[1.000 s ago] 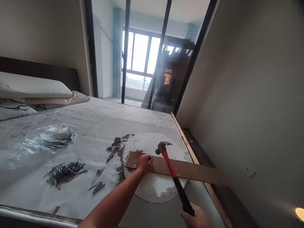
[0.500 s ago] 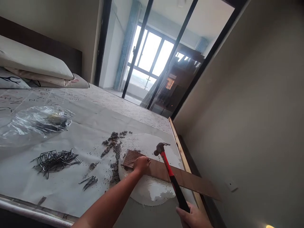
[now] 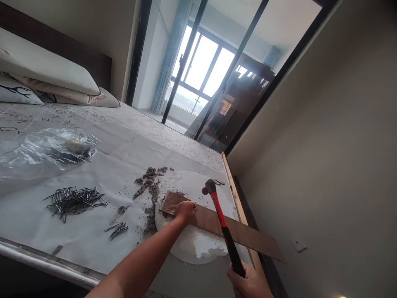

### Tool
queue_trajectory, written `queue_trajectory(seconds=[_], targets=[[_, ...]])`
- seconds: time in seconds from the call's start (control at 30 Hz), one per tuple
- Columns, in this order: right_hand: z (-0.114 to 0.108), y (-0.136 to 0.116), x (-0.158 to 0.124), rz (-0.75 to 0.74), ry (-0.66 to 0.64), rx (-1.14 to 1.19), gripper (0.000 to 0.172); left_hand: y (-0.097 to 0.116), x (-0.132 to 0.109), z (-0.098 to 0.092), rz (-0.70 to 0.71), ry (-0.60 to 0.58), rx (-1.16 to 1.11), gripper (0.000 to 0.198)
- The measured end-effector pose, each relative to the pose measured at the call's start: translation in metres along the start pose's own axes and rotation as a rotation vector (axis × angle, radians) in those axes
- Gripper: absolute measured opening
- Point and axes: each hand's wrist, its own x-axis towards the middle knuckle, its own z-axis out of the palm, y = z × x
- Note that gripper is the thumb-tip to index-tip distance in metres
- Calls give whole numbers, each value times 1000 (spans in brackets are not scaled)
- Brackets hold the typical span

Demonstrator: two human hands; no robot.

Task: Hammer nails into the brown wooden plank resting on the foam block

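Note:
My right hand (image 3: 248,281) is wrapped round the black lower handle of a claw hammer (image 3: 220,211). Its dark head is raised above a brown wooden board (image 3: 211,219), just right of my other hand. Resting on that board, my left hand (image 3: 185,212) is closed in a pinch on what looks like a thin nail (image 3: 194,206), mostly hidden by the fingers. Rows of small holes or dots mark the board's left end. Beneath the board lies a round whitish slab (image 3: 211,250), and the board's right end reaches past the bed edge.
A heap of nails (image 3: 76,200) and a smaller bunch of nails (image 3: 118,230) lie on the grey sheet (image 3: 124,149). Grey crumbly debris (image 3: 150,186) borders the slab. Further left are a clear plastic bag (image 3: 58,147) and pillows (image 3: 49,68). A wall (image 3: 335,165) stands close on the right.
The view has shifted slightly. The hammer stays raised, its head turned a little; my left hand keeps its place on the board.

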Motion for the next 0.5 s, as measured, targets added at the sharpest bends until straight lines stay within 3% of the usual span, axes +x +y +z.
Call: queue_trajectory(seconds=[0.13,0.3,0.5], targets=[[1,8,3,-47,-43,-58,41,-2,1,4,9,18,21,25],[-3,13,6,-34,-7,-72,36,-4,2,8,35,38,-11,24],[0,19,14,-19,-56,-30,40,-8,2,0,43,40,-110,18]])
